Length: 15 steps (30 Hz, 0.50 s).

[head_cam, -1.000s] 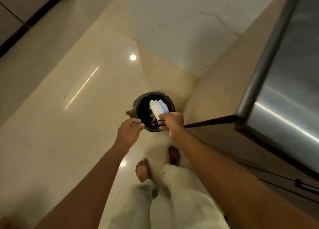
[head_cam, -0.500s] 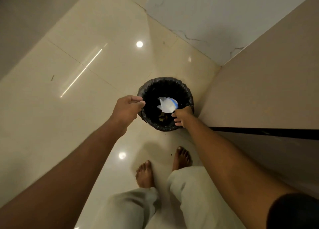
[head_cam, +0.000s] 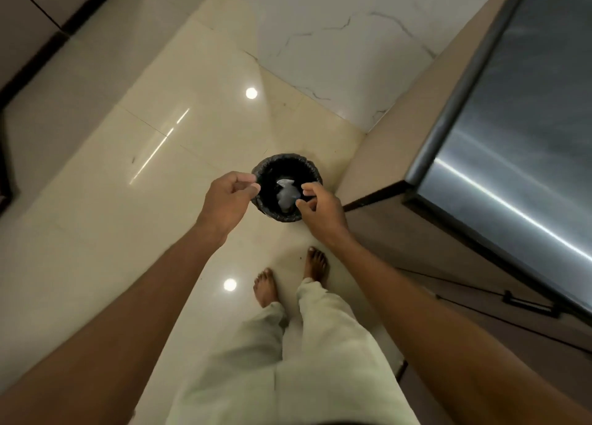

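White wrapper [head_cam: 286, 194] lies loose in the bin [head_cam: 285, 161], clear of both hands; right hand [head_cam: 322, 211] hangs over the rim, fingers apart and slack, holding nothing; left hand [head_cam: 226, 200] at the opposite rim, fingers curled, thumb near forefinger, nothing visible between them; bare feet [head_cam: 266, 285] just behind on glossy tile [head_cam: 179, 175]; steel panel [head_cam: 519, 155] to the right.

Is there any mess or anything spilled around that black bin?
Nothing much stands out. The white wrapper is inside the bin, not on the floor. Only a few tiny dark specks dot the tiles near the right foot.
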### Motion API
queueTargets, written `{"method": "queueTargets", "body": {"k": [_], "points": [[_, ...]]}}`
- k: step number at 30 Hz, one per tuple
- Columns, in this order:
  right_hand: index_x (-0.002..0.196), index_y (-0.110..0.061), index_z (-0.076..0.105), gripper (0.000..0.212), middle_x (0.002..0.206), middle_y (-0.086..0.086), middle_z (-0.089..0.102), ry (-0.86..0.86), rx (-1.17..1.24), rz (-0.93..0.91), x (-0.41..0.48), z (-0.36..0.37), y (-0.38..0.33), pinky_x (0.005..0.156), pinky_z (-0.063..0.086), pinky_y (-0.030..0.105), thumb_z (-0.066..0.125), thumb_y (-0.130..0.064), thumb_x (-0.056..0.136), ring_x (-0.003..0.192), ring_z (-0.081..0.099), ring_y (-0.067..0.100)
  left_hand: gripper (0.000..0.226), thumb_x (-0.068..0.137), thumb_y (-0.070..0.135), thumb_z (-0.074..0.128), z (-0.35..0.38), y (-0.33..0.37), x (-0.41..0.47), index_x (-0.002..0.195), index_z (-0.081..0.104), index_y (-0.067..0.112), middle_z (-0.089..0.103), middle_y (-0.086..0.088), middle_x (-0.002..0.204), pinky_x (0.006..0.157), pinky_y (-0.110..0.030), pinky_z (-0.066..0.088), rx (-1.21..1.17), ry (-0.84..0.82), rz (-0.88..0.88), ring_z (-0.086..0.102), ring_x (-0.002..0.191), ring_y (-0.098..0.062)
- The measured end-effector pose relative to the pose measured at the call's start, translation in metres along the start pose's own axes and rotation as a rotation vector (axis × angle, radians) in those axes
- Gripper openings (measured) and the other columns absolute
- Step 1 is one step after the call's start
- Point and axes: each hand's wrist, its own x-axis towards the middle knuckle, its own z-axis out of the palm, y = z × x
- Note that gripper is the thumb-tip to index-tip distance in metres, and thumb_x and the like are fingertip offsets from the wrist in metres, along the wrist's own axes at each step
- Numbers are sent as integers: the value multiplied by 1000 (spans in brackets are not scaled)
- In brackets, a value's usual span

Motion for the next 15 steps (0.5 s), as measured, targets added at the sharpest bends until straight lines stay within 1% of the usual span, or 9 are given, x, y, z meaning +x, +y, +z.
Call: {"method": "queueTargets", "body": {"k": [3,4,5,7,9,11,13,15], "points": [[139,-18,59,35,137,1,65,58,-20,-124,-59,-41,-45,98,55,40,56,-28,105,117,64,17,20,98,12,70,-7,33,-54,118,74,13,75,-4,107,91,-26,52,68,-5,119,68,98,-14],[139,-20,58,35,138,-1,65,86,-38,-159,-73,-52,-53,97,55,39,55,-30,106,118,64,17,20,98,12,70,-8,41,-66,118,75,15,76,-2,110,93,-25,53,83,3,168,69,100,-12],[138,-21,59,35,137,-2,66,132,-46,-192,-88,-65,-60,96,55,38,55,-33,106,118,64,16,19,98,14,70,-7,49,-79,116,75,17,76,2,111,94,-22,53,102,9,226,69,100,-8],[134,-26,60,31,132,-6,67,271,-46,-242,-118,-92,-68,90,56,33,57,-37,106,113,65,11,18,98,18,70,-1,63,-100,114,75,23,76,11,108,89,-15,51,141,2,333,67,95,2],[129,-26,62,27,123,-8,67,432,-47,-286,-142,-118,-68,85,55,30,59,-37,105,106,64,9,18,96,21,70,7,78,-115,112,74,28,76,13,105,85,-11,48,157,-25,407,67,96,5],[126,-19,66,25,119,-4,69,576,-60,-311,-164,-149,-56,83,57,29,63,-30,104,104,65,11,19,96,22,70,26,95,-128,112,74,30,77,15,105,85,-12,49,176,-71,481,68,100,6],[127,-14,68,27,118,1,70,685,-93,-297,-182,-179,-38,81,55,24,68,-25,102,103,66,10,19,97,21,70,52,112,-138,113,74,30,76,17,106,85,-12,50,211,-125,554,67,103,7],[127,-13,68,29,118,3,70,757,-128,-257,-198,-204,-17,80,54,24,69,-23,101,103,66,12,19,98,20,70,81,127,-146,113,73,31,75,20,108,81,-4,48,251,-191,633,67,103,8]]}}
